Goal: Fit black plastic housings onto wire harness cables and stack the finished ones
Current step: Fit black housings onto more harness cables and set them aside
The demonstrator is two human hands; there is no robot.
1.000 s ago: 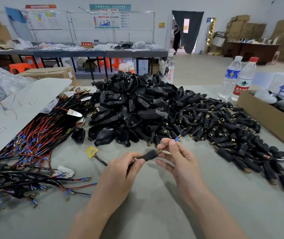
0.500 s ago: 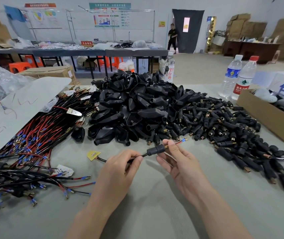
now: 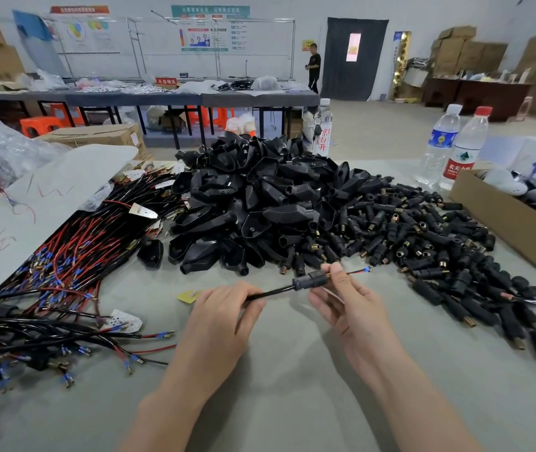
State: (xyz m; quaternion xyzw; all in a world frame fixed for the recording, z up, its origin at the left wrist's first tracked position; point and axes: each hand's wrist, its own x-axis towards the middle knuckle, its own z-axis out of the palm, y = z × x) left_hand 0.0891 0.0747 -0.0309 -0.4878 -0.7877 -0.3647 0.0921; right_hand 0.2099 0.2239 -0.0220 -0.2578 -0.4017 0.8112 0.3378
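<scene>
Just in front of the pile (image 3: 260,203): left hand (image 3: 217,318), palm down, pinches the cable (image 3: 273,292). Right hand (image 3: 348,301), fingers curled, grips the housing (image 3: 309,279) on it. Left of pile, harnesses (image 3: 64,265); right of pile, plugs (image 3: 423,230) and a box (image 3: 504,223).

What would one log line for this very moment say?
left hand: grips cable | right hand: pinches black housing threaded on cable | wire tips: sticking out beyond housing
</scene>
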